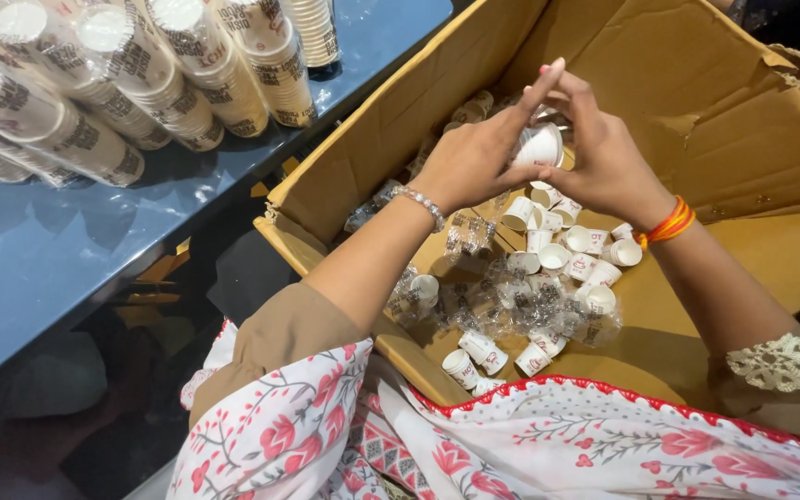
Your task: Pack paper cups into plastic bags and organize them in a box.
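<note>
My left hand [474, 162] and my right hand [604, 157] meet above an open cardboard box [344, 167]. Between their fingers they hold a small white paper cup [541, 148], seemingly part of a short stack, tilted with its mouth toward me. A beaded bracelet circles my left wrist, and orange-red threads circle my right. Below the hands, several loose small white cups [567, 259] with red print lie on the box bottom among crumpled clear plastic wrap [520, 306].
On the blue tabletop [57, 268] to the left lie several plastic-wrapped sleeves of stacked paper cups [122, 83]. More wrapped cups [469, 109] rest deep in the box. A floral scarf [474, 444] with red trim covers the foreground. The floor under the table is dark.
</note>
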